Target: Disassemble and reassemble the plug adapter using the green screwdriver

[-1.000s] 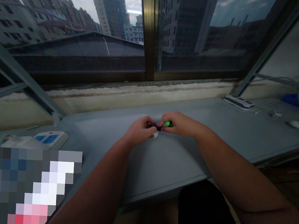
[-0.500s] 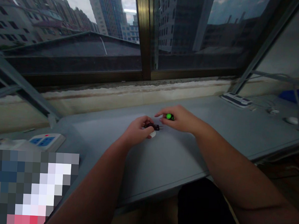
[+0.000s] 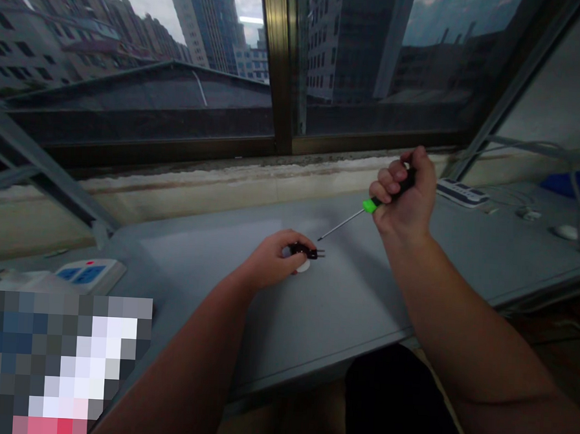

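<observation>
My left hand (image 3: 278,258) is closed on a small black plug (image 3: 309,251) just above or on the grey tabletop; I cannot tell whether it touches. Two metal prongs stick out of the plug to the right. Under the thumb shows part of a round white piece (image 3: 303,266). Raised to the right, my right hand (image 3: 408,194) wraps round the black and green handle of a screwdriver (image 3: 369,205). Its thin shaft slants down to the left, and the tip is close above the plug's prong end, seemingly apart from it.
A grey table (image 3: 343,323) runs along below the window. On the left stands a white power strip (image 3: 92,275) with blue sockets; another power strip (image 3: 462,193) lies at the back right among cables. A blue item (image 3: 571,184) is at the far right. Metal posts flank the table.
My right hand has lifted up and right and turned, so the screwdriver's shaft now shows, pointing at the plug. My left hand and the plug have shifted slightly right and nearer.
</observation>
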A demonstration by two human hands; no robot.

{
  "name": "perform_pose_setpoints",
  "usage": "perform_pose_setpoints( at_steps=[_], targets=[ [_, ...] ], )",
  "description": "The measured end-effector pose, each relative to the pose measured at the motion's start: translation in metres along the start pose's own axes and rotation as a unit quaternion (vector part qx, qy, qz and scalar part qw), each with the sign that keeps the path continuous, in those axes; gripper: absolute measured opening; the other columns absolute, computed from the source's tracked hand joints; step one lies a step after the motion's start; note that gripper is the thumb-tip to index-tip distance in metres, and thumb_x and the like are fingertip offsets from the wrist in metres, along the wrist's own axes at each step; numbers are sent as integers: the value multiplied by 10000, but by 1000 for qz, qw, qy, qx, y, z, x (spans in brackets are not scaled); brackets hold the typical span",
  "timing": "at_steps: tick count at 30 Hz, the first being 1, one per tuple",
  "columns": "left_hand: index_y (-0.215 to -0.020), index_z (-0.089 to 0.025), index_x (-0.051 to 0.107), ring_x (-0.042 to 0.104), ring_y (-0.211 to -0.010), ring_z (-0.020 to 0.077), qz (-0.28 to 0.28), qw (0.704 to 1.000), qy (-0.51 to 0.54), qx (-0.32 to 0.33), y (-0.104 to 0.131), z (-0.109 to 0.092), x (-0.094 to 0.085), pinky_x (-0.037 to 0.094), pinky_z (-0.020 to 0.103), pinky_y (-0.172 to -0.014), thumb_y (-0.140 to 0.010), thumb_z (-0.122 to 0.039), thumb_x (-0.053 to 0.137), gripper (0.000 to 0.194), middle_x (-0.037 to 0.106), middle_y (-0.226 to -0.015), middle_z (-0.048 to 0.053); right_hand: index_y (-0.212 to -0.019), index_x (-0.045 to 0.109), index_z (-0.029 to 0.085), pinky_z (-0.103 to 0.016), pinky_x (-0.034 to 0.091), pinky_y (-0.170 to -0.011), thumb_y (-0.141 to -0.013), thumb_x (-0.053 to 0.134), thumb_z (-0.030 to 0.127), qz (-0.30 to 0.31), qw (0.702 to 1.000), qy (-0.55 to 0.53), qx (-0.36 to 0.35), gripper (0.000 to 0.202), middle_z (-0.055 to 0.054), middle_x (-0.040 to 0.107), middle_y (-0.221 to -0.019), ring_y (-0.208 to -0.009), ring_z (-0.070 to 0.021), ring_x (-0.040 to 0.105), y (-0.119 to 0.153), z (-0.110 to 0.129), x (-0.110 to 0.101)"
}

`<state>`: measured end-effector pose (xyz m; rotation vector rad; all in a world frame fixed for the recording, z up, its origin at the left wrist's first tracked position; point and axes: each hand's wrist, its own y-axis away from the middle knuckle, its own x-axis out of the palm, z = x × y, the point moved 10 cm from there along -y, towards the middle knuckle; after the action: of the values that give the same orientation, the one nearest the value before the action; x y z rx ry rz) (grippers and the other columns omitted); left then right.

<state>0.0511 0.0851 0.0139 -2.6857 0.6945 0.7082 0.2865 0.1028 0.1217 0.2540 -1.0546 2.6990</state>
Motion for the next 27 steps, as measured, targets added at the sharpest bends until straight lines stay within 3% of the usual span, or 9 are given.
perform_pose_setpoints(
  at_steps=[4, 7, 10, 15, 17, 21, 27],
  targets=[
    [-1071, -168, 764, 658, -818, 148, 4, 1000, 4, 1, 0, 0, 2, 579, 231, -631, -831, -237, 649, 274, 672, -1088, 97, -787, 547, 294, -301, 207, -387, -861, 622, 739, 14, 994, -104, 27, 457, 55, 345, -570, -439, -122, 327, 10, -2, 20],
    [-1060, -164, 761, 664, -832, 151, 8, 1000, 8, 0, 0, -1, 3, 585, 234, -642, -832, -236, 650, 264, 679, -1082, 97, -786, 526, 274, -270, 194, -360, -828, 691, 719, -19, 986, -155, 60, 477, 69, 352, -586, -428, -90, 311, 17, -4, 26],
    [-1066, -160, 757, 670, -831, 154, 8, 1000, 11, -2, 0, -1, 4, 585, 235, -630, -831, -237, 653, 268, 681, -1091, 99, -802, 545, 273, -263, 200, -347, -823, 650, 784, -27, 986, -147, 71, 522, 68, 351, -577, -419, -88, 317, 19, -6, 27],
    [-1066, -158, 762, 669, -840, 164, 8, 1000, 10, 5, 0, -1, 5, 586, 236, -608, -827, -226, 655, 270, 677, -1082, 101, -826, 576, 300, -271, 223, -386, -878, 593, 765, 42, 994, -102, 15, 469, 57, 332, -568, -439, -118, 358, 19, -1, 35],
    [-1067, -156, 766, 665, -836, 164, 6, 1000, 8, 9, 0, -2, 4, 584, 235, -605, -824, -219, 656, 274, 672, -1074, 99, -822, 560, 301, -272, 243, -399, -899, 560, 757, 39, 996, -76, 13, 463, 50, 342, -582, -457, -129, 375, 21, -1, 36],
    [-1062, -149, 763, 657, -816, 157, 7, 1000, 13, 9, 0, -2, 6, 580, 235, -599, -823, -210, 647, 273, 669, -1055, 90, -852, 503, 289, -244, 308, -401, -902, 656, 596, 7, 992, -129, 9, 347, 53, 405, -648, -492, -115, 418, 26, 9, 39],
    [-1041, -151, 760, 662, -806, 154, 10, 1000, 20, 5, -1, -3, 7, 565, 224, -588, -822, -203, 644, 254, 679, -1013, 77, -1040, 477, 342, -246, 511, -541, -885, 688, 497, 77, 989, -124, -4, 304, 39, 571, -861, -702, -134, 611, 35, 27, 60]
  ],
)
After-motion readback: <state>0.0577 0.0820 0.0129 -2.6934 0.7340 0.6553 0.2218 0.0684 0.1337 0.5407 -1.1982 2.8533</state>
